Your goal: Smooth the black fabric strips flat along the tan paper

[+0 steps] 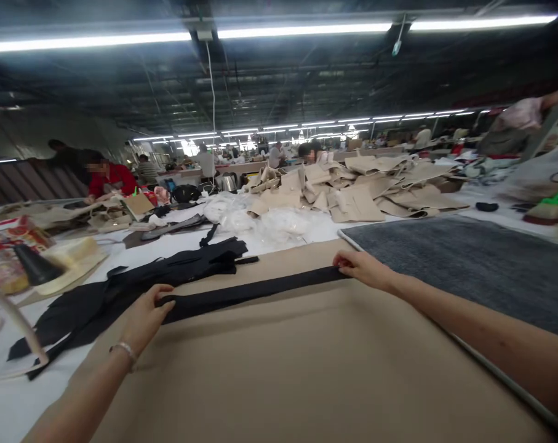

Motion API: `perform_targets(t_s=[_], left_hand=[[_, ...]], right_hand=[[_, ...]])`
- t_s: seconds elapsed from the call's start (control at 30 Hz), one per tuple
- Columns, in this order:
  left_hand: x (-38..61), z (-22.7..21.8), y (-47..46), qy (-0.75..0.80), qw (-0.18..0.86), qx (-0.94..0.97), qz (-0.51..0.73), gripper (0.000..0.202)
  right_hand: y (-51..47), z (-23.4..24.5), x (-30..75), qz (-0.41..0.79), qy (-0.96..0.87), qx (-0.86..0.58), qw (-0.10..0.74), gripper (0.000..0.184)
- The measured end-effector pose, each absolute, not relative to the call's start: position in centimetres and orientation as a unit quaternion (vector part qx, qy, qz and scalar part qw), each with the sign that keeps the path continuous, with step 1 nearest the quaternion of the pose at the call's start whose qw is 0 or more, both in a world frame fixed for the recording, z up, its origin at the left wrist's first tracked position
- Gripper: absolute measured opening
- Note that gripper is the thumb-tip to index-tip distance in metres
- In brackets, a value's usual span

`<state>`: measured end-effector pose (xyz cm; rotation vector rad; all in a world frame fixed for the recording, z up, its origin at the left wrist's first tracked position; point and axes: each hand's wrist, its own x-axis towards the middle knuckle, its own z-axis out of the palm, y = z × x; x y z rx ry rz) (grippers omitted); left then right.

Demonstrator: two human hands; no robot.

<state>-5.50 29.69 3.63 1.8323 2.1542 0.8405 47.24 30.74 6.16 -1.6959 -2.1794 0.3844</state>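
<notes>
A long black fabric strip [255, 290] is stretched between my two hands over a large beige sheet [279, 375]. My left hand [148, 314] pinches the strip's near left end between thumb and fingers; a bracelet circles that wrist. At the far right end, my right hand [359, 267] grips the strip between fingertips. The strip casts a shadow on the beige sheet, and I cannot tell whether it touches the sheet along its length. More black fabric strips [168, 271] lie in a loose heap to the left, beyond my left hand.
A dark grey piled mat [467, 264] lies at the right. Behind are clear plastic bags [279, 223] and a heap of beige pieces [357, 191]. At left stand a black cone [36, 264] and a pale curved tube [23, 326]. A person in red [115, 178] bends over the table further back.
</notes>
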Motion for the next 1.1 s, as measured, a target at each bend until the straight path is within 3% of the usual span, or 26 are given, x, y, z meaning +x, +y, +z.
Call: perform_targets(t_s=[0.27,0.37,0.5,0.73,0.9,1.1], left_hand=[[-3.5,1.8,31.6,0.748,-0.013,0.643,0.165,0.038],[-2.5,1.2,30.6,0.739,-0.078,0.649,0.162,0.044],[0.0,0.5,29.5,0.651,-0.158,0.724,0.166,0.057],[2.9,-2.0,29.3,0.576,0.002,0.815,0.061,0.061],[2.8,-2.4,29.3,0.588,0.006,0.808,0.037,0.065],[2.7,-2.4,29.3,0.590,-0.012,0.807,0.033,0.068]], right_hand=[[34.6,3.6,47.1,0.021,-0.789,-0.612,0.058,0.023],[34.3,3.3,47.1,-0.024,-0.804,-0.592,0.058,0.023],[33.5,2.8,46.8,-0.057,-0.823,-0.560,0.079,0.038],[32.0,-1.0,47.3,0.004,-0.844,-0.534,0.052,0.060],[31.8,-1.2,50.1,0.031,-0.818,-0.572,0.051,0.065],[28.9,2.9,52.4,0.013,-0.775,-0.623,0.107,0.061]])
